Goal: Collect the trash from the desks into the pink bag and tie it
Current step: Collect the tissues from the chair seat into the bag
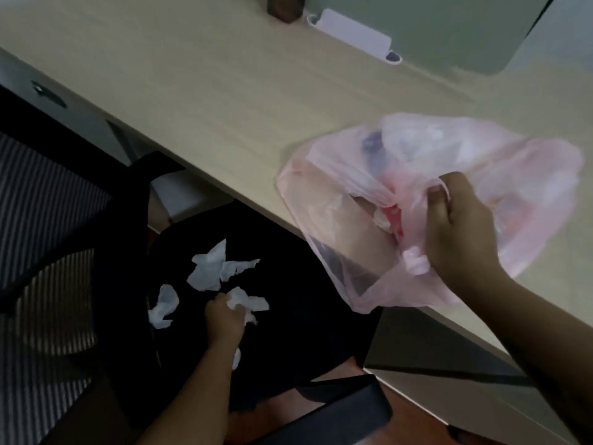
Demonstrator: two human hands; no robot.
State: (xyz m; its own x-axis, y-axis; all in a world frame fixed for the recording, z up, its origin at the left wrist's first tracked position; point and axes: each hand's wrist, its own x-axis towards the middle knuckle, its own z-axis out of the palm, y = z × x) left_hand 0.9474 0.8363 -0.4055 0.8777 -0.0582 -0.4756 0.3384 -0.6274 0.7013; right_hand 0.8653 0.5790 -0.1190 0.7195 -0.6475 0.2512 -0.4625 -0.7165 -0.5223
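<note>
Pink bag, white tissues, black chair

Translucent pink bag (526, 187) on a pale woodgrain table (199, 78); white tissues (211, 268) on a black seat (288, 268); striped grey backrest (41, 194).

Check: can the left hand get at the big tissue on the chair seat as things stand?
Probably yes. The big tissue lies bare on the chair seat just beyond the left hand, nothing between. But that hand is already closed on another tissue, so grip room is limited.

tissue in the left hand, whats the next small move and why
Probably lift it into the pink bag: the left hand is closed on a crumpled tissue on the chair seat, and the right hand holds the bag's mouth open at the desk edge.
</note>
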